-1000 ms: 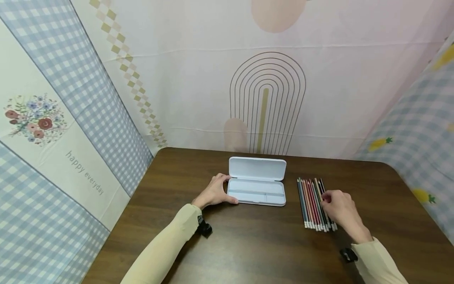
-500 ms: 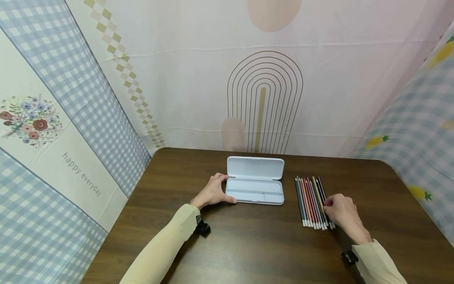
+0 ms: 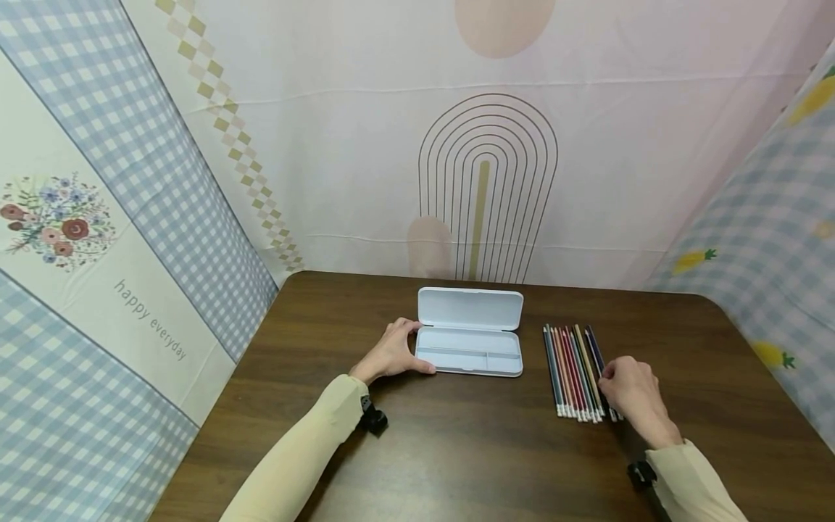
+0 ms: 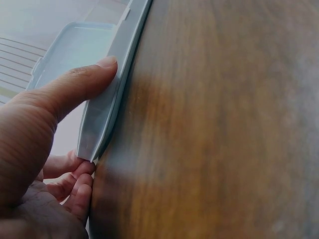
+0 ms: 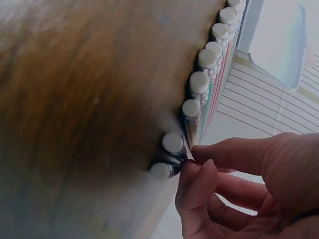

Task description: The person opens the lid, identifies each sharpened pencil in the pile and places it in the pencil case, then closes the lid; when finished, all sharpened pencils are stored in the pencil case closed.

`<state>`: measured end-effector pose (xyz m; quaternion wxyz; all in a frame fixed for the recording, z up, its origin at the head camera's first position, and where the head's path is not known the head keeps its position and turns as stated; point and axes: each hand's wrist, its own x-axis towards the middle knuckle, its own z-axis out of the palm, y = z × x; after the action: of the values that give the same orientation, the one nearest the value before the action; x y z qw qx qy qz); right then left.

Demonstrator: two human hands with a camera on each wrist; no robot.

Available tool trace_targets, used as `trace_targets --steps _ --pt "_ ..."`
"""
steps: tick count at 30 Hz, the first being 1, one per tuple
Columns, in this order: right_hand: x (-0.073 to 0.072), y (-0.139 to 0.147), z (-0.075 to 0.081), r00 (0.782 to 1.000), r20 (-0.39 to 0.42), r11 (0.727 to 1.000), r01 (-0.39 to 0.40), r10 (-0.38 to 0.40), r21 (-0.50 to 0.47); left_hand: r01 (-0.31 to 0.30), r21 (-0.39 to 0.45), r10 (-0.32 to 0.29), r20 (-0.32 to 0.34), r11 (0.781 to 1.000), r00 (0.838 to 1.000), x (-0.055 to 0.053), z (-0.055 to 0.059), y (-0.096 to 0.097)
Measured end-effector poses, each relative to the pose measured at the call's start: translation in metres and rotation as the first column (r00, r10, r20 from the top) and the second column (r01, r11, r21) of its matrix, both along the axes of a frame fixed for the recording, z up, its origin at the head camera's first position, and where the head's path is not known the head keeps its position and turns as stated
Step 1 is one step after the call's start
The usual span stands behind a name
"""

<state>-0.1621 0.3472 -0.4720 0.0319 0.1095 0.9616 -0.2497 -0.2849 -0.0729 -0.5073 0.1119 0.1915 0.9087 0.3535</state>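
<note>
A white pencil case [image 3: 468, 339] lies with its lid [image 3: 470, 308] raised, its divided tray bare. My left hand [image 3: 391, 353] holds the case's left end, the thumb [image 4: 94, 79] on its front wall and the fingers curled at the end. To the right, a row of coloured pencils [image 3: 570, 373] with white erasers points away from me. Two dark pencils [image 3: 594, 349] lie slightly apart at the row's right side. My right hand [image 3: 631, 391] pinches at these dark pencils with thumb and forefinger; its fingers partly hide the contact.
The brown wooden table [image 3: 457, 449] reaches back to a patterned cloth backdrop [image 3: 365, 181]. Checked cloth [image 3: 770, 275] hangs at the right side. Black wrist cameras sit on both cuffs.
The dark pencils have shifted slightly right, away from the row, along with my right hand. My left hand stays on the case. The head view has shifted a little.
</note>
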Motion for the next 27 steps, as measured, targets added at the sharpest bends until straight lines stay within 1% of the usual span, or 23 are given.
trace_targets --steps 6,11,15,22,27 --pt "0.0 -0.0024 -0.0013 1.0 -0.009 1.0 0.009 -0.009 0.013 0.001 0.001 -0.001 0.0 1.0 1.0 0.0001 -0.0004 -0.0007" --pt "-0.0011 -0.0015 -0.0011 1.0 0.001 0.999 0.015 -0.015 0.032 0.002 0.001 -0.002 0.0 1.0 1.0 -0.0003 -0.0007 -0.0007" --pt "0.0 -0.0018 -0.0019 1.0 0.009 0.998 0.009 -0.01 0.056 0.003 0.0 -0.003 -0.004 1.0 1.0 -0.0005 -0.001 -0.0007" --pt "0.0006 -0.0027 -0.0018 1.0 -0.003 0.998 0.004 -0.004 0.07 0.004 -0.003 -0.004 -0.004 1.0 1.0 -0.0005 -0.001 -0.001" --pt "0.0003 -0.004 -0.0006 1.0 0.024 0.997 0.009 -0.011 0.074 0.01 -0.006 -0.01 0.0 1.0 1.0 0.0001 -0.0005 -0.0012"
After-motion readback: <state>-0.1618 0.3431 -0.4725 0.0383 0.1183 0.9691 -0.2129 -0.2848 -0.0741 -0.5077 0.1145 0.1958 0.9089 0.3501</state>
